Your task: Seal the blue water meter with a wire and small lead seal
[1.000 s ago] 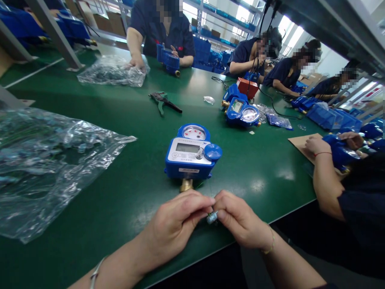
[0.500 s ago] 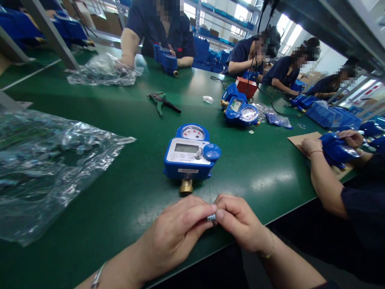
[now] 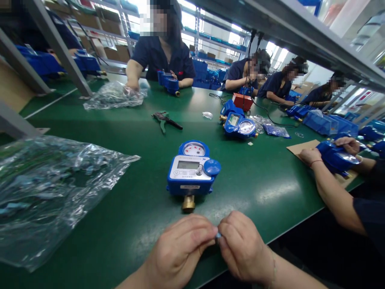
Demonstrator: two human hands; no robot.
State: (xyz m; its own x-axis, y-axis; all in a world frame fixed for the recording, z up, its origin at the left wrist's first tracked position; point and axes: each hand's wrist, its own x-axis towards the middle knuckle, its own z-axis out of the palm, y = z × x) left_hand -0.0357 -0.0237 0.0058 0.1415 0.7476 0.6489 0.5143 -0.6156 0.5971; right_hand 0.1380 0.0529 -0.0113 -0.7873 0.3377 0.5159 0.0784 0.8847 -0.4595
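Observation:
A small light-blue piece shows between my fingertips at the front edge of the green table; most of it is hidden, so I cannot make out its kind. My left hand pinches it from one side, fingers closed. From the other side my right hand also grips it, thumb and fingers pressed together. Just beyond my hands stands a blue water meter with a display, a round dial and a brass threaded end. Its round blue cap is flipped aside.
On the left lies a clear plastic bag of small blue pieces. Green-and-black pliers rest beyond the meter. More meters and a red box are farther back. A co-worker's hands at right hold a blue meter.
The view has tilted up, so the table things sit lower in the picture. My hands stay together, and less of the small piece shows between my fingers.

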